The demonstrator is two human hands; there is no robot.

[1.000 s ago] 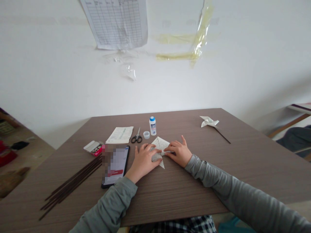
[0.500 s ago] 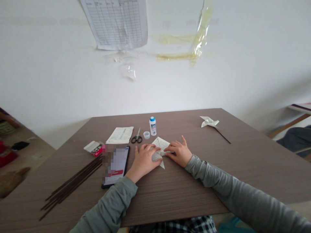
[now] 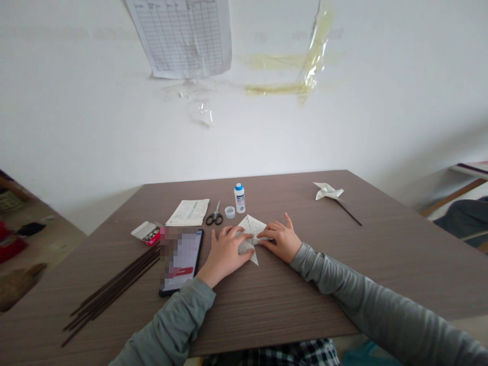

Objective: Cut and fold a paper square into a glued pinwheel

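Note:
A printed paper pinwheel (image 3: pixel 251 223), partly folded, lies on the table between my two hands and is partly covered by them. My left hand (image 3: pixel 230 249) bends over its left side, with thumb and fingers pressing the paper. From the right, my right hand (image 3: pixel 281 239) pinches a part of the paper between thumb and index finger, its little finger raised. A glue bottle (image 3: pixel 240 199) with a blue cap stands just beyond, beside a small translucent cup (image 3: pixel 230 212). Black-handled scissors (image 3: pixel 215 216) rest left of the cup.
A finished pinwheel (image 3: pixel 328 191) on a dark stick lies at the far right. On the left are a stack of printed paper (image 3: pixel 188 212), a small red-and-white box (image 3: pixel 147 233), several dark sticks (image 3: pixel 114 284) and a phone (image 3: pixel 183 262). A wall (image 3: pixel 267 137) stands behind the table.
Both hands stay in nearly the same place on the paper pinwheel. Nothing else has visibly moved.

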